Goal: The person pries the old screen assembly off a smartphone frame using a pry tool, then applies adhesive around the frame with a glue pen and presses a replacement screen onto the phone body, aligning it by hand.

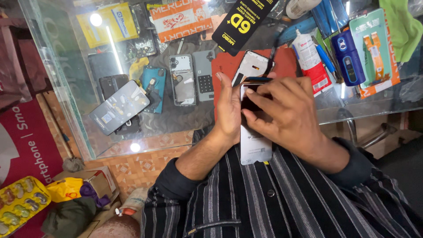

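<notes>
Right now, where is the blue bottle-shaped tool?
In the head view, the blue tool lies on the glass counter, upper right, between the white tube and the green package.

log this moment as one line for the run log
left hand: holds phone screen panel edge | right hand: fingers on panel top | glass counter: opened phones

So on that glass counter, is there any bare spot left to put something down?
Little. The glass counter is barest at its left edge, beside the tilted phone, and in a strip along the near edge below the opened phones. The back and right are crowded with packets, a glue bottle and tools.
</notes>
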